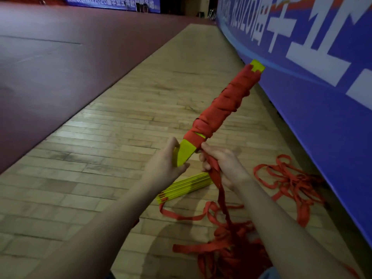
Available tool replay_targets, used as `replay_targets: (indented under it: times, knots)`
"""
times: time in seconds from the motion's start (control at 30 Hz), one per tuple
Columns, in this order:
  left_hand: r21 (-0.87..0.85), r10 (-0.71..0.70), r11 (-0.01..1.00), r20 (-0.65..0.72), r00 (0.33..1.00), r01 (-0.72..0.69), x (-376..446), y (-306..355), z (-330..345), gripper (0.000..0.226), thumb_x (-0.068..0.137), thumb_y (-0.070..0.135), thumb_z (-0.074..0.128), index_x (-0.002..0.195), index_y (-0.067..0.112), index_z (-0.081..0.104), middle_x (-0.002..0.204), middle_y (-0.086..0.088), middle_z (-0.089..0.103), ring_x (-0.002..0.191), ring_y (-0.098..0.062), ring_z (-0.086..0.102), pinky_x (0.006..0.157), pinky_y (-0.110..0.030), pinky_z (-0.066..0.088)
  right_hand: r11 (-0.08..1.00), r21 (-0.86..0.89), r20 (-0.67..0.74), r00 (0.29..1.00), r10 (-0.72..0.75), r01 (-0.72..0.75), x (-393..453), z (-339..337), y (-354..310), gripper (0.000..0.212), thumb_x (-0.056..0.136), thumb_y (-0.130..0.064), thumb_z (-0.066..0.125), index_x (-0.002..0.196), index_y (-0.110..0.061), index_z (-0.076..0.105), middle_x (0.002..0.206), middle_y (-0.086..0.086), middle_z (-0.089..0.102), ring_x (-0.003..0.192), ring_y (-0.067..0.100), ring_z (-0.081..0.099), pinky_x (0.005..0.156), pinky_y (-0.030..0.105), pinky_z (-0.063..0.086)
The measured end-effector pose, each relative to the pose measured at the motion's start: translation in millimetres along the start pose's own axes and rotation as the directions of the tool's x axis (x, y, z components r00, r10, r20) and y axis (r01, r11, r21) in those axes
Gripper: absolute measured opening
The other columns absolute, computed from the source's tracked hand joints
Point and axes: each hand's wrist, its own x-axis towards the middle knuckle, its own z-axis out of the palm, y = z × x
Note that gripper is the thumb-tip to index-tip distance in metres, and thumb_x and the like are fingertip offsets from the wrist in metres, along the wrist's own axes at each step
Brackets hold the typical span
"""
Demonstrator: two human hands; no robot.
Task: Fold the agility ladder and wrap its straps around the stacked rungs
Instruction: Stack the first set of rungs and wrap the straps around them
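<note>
I had the wrapped bundle up in the air, tilted away toward the blue banner, red strap wound over most of its length. My left hand gripped the bare yellow near end, fingers curled round it. My right hand pinched the loose strap just below the last turn, the tail dropping to a tangled red heap on the wood floor. A second yellow rung stack lay on the floor under my hands, unwrapped.

Judgement: the rungs looked stiff and light, so holding them by the end should work. The strap was limp and snag-prone; I'd have held it close to the bundle and kept it taut.
</note>
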Motion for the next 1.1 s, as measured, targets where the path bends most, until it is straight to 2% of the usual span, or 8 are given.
replay_targets:
  times: [0.17,0.3,0.4,0.7,0.83,0.93,1.03,1.1]
  knots:
    - [-0.016,0.082,0.997,0.065,0.995,-0.081,0.8,1.2,4.7,0.041,0.081,0.037,0.065,0.107,0.022,0.036,0.093,0.002,0.052,0.082,-0.030,0.057,0.077,-0.047,0.048,0.989,-0.142,-0.164,0.985,-0.054,0.031,4.3,-4.9,5.0,0.024,0.089,-0.015,0.064,0.067,-0.007,0.057,0.056,0.003,0.045,0.035,0.005,0.032,0.043,0.021,0.035]
    - [-0.039,-0.022,0.999,0.138,0.990,0.028,14.3,-4.2,-5.3,0.071,0.076,0.044,0.071,0.133,0.019,0.036,0.105,0.001,0.057,0.096,-0.027,0.061,0.086,-0.042,0.048,0.988,-0.153,-0.131,0.990,-0.053,0.033,2.2,-6.4,5.9,0.027,0.091,-0.014,0.062,0.064,-0.011,0.056,0.055,0.001,0.044,0.037,0.004,0.034,0.047,0.021,0.034]
    - [-0.046,0.010,0.999,0.114,0.993,-0.005,16.5,-3.7,-6.6,0.047,0.076,0.034,0.076,0.114,0.021,0.051,0.104,-0.003,0.056,0.095,-0.024,0.056,0.081,-0.038,0.047,0.990,-0.135,-0.114,0.991,-0.066,0.050,3.2,0.6,8.0,0.026,0.091,-0.013,0.061,0.065,-0.009,0.056,0.055,0.001,0.045,0.037,0.005,0.034,0.046,0.022,0.037]
    - [-0.029,0.008,1.000,-0.013,1.000,-0.008,7.6,1.8,0.4,0.044,0.082,0.025,0.068,0.094,0.032,0.027,0.073,0.004,0.053,0.074,-0.032,0.059,0.065,-0.046,0.051,0.969,-0.217,-0.089,0.986,-0.138,0.116,-0.4,7.5,5.7,0.019,0.091,-0.009,0.060,0.073,-0.004,0.063,0.048,0.001,0.044,0.034,0.009,0.036,0.044,0.025,0.040]
    - [0.008,-0.019,1.000,-0.067,0.998,0.020,6.4,5.4,-1.6,0.036,0.086,0.024,0.063,0.103,0.024,0.031,0.079,0.005,0.053,0.085,-0.033,0.062,0.078,-0.049,0.049,0.905,-0.386,0.028,0.982,-0.184,0.181,-5.1,12.8,-2.4,0.020,0.090,-0.013,0.063,0.072,-0.005,0.059,0.059,0.005,0.054,0.041,0.013,0.047,0.049,0.029,0.045]
    - [0.142,0.018,0.990,-0.030,0.999,-0.014,4.0,14.3,-5.7,0.033,0.088,0.030,0.058,0.106,0.020,0.033,0.089,0.004,0.052,0.097,-0.031,0.058,0.091,-0.048,0.040,0.943,-0.287,-0.056,0.979,-0.195,0.171,-4.9,18.4,-0.2,0.025,0.088,-0.016,0.065,0.066,-0.006,0.057,0.055,0.002,0.051,0.038,0.010,0.042,0.045,0.025,0.043]
    - [-0.023,-0.084,0.996,0.075,0.994,0.086,3.9,16.3,-10.9,0.018,0.090,0.028,0.053,0.098,0.024,0.037,0.092,0.003,0.054,0.098,-0.025,0.052,0.096,-0.045,0.032,0.976,-0.169,-0.154,0.974,-0.167,0.140,-3.6,19.1,5.1,0.027,0.088,-0.011,0.064,0.063,-0.007,0.054,0.055,0.003,0.048,0.036,0.008,0.037,0.043,0.023,0.041]
    - [-0.238,-0.090,0.964,0.127,0.988,0.118,5.5,10.6,-16.3,0.017,0.089,0.022,0.054,0.099,0.029,0.043,0.089,0.003,0.057,0.090,-0.022,0.053,0.093,-0.047,0.039,0.983,-0.120,-0.154,0.975,-0.158,0.140,-4.9,16.8,6.6,0.027,0.088,-0.009,0.063,0.063,-0.007,0.054,0.054,0.002,0.048,0.036,0.007,0.036,0.044,0.023,0.041]
